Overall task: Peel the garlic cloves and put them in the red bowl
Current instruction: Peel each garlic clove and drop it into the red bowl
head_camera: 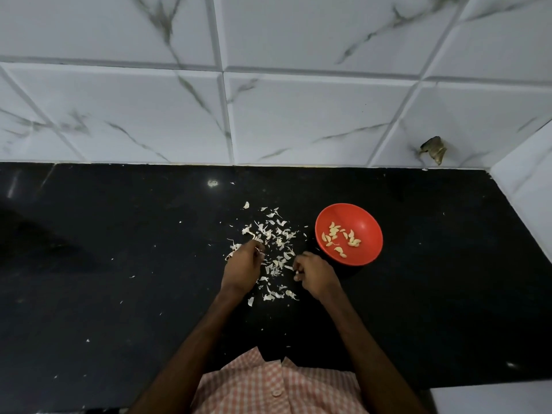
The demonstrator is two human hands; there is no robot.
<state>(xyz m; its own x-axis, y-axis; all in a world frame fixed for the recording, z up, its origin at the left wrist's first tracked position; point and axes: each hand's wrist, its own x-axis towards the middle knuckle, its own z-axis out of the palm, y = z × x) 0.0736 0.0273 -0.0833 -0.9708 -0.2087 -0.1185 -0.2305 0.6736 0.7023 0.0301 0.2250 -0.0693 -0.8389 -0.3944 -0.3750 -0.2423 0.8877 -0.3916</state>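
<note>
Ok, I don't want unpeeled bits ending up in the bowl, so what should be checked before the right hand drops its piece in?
1. Red bowl upright, mouth open, beside the right hand: ok.
2. Black countertop between right hand and bowl free of obstacles: ok.
3. White piece pinched in right hand fully peeled: cannot tell, too small.
4. Room in bowl; peeled cloves cover only part of its bottom: ok.
5. Left hand holding anything among the garlic skins: cannot tell.
</note>
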